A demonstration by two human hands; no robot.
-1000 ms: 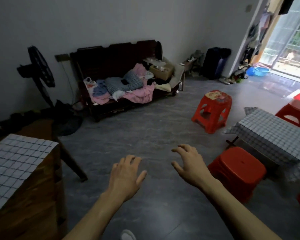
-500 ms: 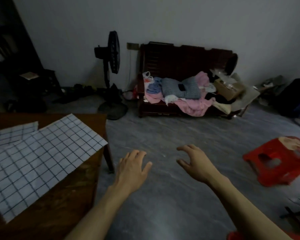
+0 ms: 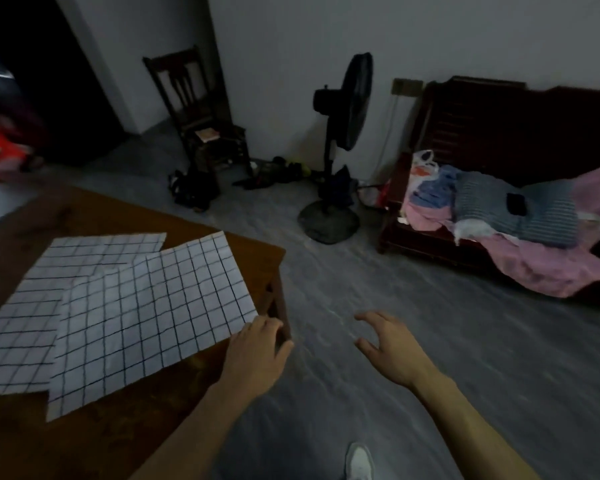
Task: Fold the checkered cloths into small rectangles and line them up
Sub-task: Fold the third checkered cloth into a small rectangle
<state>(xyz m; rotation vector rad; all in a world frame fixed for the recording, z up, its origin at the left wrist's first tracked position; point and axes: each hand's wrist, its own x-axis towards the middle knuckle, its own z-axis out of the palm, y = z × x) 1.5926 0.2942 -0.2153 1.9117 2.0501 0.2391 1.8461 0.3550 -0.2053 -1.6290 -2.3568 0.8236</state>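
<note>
The left hand [image 3: 257, 351] lies palm down with relaxed fingers at the near corner of the upper white black-gridded checkered cloth [image 3: 153, 320]; whether it grips the corner cannot be told. The right hand [image 3: 390, 348] hovers spread over the grey floor [image 3: 378, 289], holding nothing. That cloth overlaps a second white checkered cloth [image 3: 49, 278], both flat on the brown wooden worktop [image 3: 94, 445]. Beyond stands a black pedestal fan [image 3: 340, 147].

The room is dim and bluish, with no light source in view. Motion blur smears the grey floor [image 3: 378, 299] and red clutter [image 3: 0, 150]. Wide-angle distortion bends the edges; the doorway [image 3: 32, 81] is black.
</note>
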